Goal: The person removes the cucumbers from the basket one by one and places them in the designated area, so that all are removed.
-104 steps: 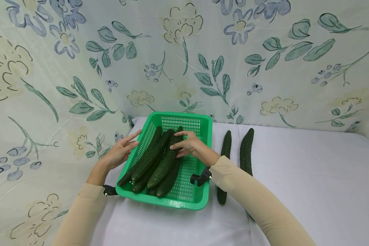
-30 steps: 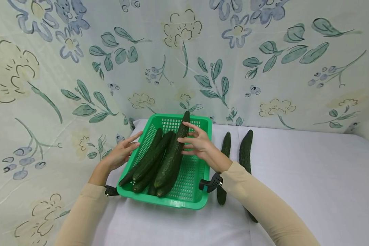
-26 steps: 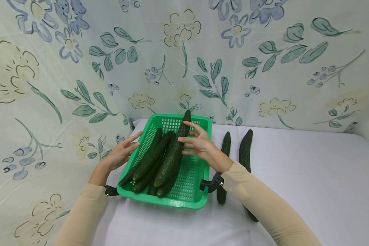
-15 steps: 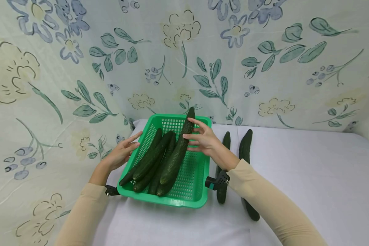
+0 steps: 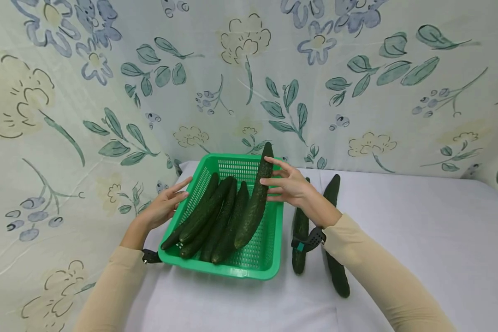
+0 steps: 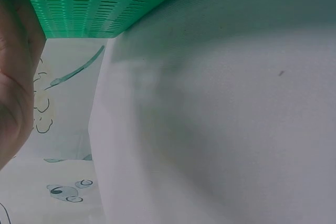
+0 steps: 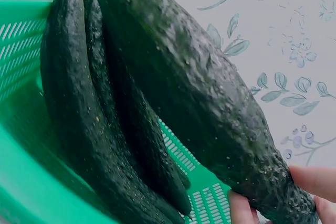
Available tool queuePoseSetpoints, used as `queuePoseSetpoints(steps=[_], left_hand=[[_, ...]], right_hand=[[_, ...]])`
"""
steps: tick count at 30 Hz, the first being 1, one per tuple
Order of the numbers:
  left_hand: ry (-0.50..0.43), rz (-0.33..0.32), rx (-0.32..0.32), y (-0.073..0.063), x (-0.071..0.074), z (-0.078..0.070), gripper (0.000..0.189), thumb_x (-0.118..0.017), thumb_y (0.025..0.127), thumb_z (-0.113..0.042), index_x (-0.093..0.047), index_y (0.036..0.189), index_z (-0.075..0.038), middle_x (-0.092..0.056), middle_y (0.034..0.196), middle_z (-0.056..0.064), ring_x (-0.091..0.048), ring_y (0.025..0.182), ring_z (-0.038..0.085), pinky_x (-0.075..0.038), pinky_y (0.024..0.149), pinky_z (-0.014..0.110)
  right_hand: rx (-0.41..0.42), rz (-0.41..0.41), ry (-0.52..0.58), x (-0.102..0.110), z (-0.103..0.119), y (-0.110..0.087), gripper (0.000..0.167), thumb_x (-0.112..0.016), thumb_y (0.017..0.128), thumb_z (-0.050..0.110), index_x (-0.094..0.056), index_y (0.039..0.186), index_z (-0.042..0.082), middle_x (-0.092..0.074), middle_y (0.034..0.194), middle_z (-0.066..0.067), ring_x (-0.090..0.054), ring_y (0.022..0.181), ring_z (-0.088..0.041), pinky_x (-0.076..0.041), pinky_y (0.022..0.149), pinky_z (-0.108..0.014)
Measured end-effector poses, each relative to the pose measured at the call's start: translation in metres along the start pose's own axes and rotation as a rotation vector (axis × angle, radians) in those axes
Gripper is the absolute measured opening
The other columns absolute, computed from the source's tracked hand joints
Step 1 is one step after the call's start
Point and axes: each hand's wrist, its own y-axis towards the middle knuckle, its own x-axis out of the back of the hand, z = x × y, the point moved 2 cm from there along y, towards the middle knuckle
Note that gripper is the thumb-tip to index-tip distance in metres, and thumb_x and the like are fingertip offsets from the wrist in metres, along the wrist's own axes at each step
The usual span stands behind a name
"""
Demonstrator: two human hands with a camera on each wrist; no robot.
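Observation:
In the head view my right hand point(image 5: 288, 183) grips a long dark green cucumber point(image 5: 254, 207) near its far end, thumb on one side and fingers on the other. It slants over the right part of the green plastic basket point(image 5: 274, 265); the right wrist view shows the held cucumber point(image 7: 184, 87) up close, above several others. These other cucumbers point(image 5: 205, 212) lie side by side in the basket's left half. My left hand point(image 5: 162, 208) is at the basket's left rim, fingers extended. The left wrist view shows that hand point(image 6: 16, 72) beside the slotted basket wall point(image 6: 89, 3).
Right of the basket, two more cucumbers lie on the white cloth: a nearer cucumber point(image 5: 299, 258), partly under my right wrist, and a farther cucumber point(image 5: 338, 272), partly behind my forearm. A floral curtain point(image 5: 249, 83) hangs behind the table point(image 5: 431, 221).
My right hand has lifted the cucumber off the pile and moved it right, uncovering another cucumber below. The left hand has stayed at the rim.

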Motion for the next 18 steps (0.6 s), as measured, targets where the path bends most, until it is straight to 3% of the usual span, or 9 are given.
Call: queuePoseSetpoints(steps=[6,12,15,18], left_hand=[[-0.006,0.006,-0.003,0.001,0.000,-0.001,0.056,-0.047,0.108,-0.024,-0.026,0.160,-0.029,-0.039,0.082,0.002,-0.029,0.046,0.008,-0.032,0.044,0.024],[-0.012,0.006,-0.003,0.000,0.000,-0.001,0.056,-0.046,0.109,-0.023,-0.025,0.161,-0.027,-0.044,0.085,0.002,-0.030,0.046,0.008,-0.032,0.044,0.024],[-0.018,0.008,-0.003,0.000,0.000,0.000,0.056,-0.046,0.109,-0.023,-0.025,0.161,-0.027,-0.040,0.081,0.001,-0.030,0.046,0.007,-0.032,0.044,0.023],[-0.017,0.010,-0.012,0.001,0.000,0.000,0.057,-0.046,0.109,-0.023,-0.024,0.161,-0.026,-0.044,0.086,0.002,-0.030,0.046,0.007,-0.031,0.044,0.024]], right_hand=[[0.017,0.033,-0.055,0.014,0.003,-0.007,0.076,-0.064,0.096,-0.001,-0.032,0.158,0.028,-0.007,0.162,-0.017,-0.044,0.128,-0.051,-0.046,0.095,-0.058],[0.032,0.062,-0.080,0.029,0.006,-0.015,0.076,-0.063,0.096,-0.002,-0.030,0.159,0.026,-0.008,0.161,-0.020,-0.041,0.129,-0.054,-0.047,0.095,-0.058],[0.049,0.093,-0.111,0.035,0.007,-0.019,0.076,-0.062,0.097,-0.003,-0.028,0.160,0.024,-0.011,0.160,-0.021,-0.044,0.129,-0.050,-0.048,0.094,-0.056],[0.068,0.114,-0.156,0.043,0.007,-0.023,0.075,-0.062,0.097,-0.003,-0.028,0.159,0.022,-0.016,0.158,-0.022,-0.053,0.120,-0.041,-0.052,0.088,-0.050]])
